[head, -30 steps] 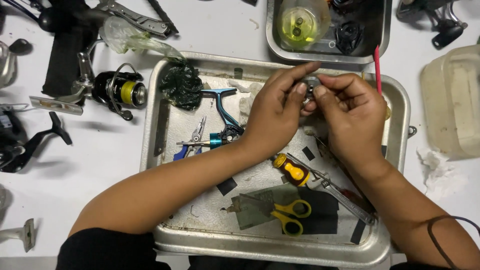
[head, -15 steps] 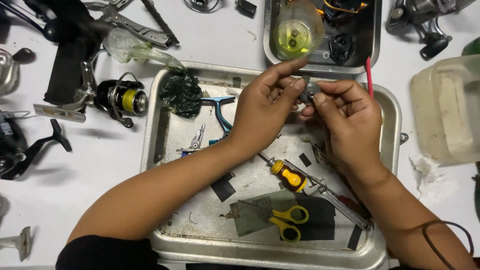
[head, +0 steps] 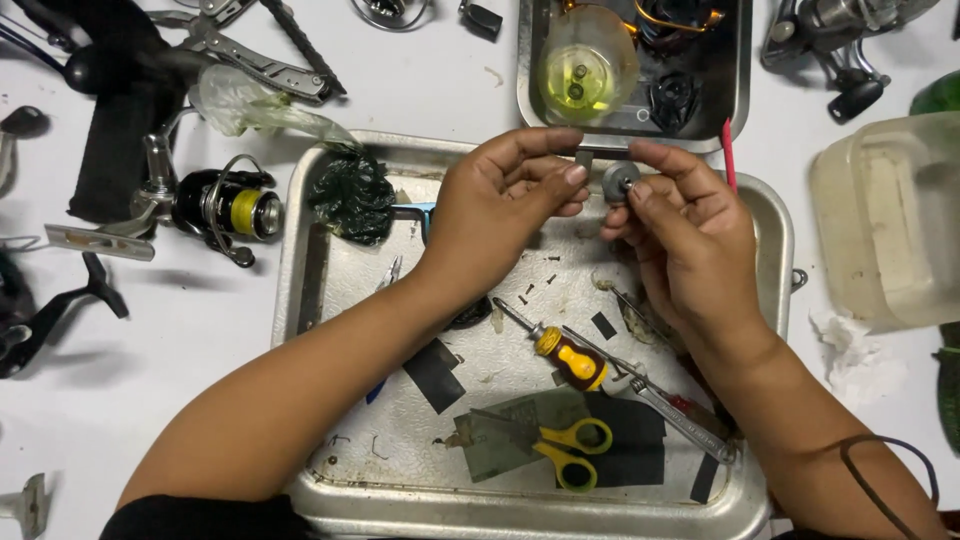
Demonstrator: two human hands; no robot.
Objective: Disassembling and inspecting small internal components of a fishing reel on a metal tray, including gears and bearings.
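Both my hands hover over the far part of a metal tray. My right hand pinches a small round grey metal part between thumb and forefinger. My left hand is beside it, fingers curled, fingertips close to the same part; whether they touch it I cannot tell. In the tray below lie a stubby yellow-handled screwdriver, yellow-handled scissors, a long metal tool, and black tape scraps.
A second metal tray at the back holds a cup of yellow liquid and black parts. A fishing reel and pliers lie at the left. A cloudy plastic tub stands at the right.
My hands have moved slightly apart and toward the tray's far rim; the round part is now turned face-up in my right fingers.
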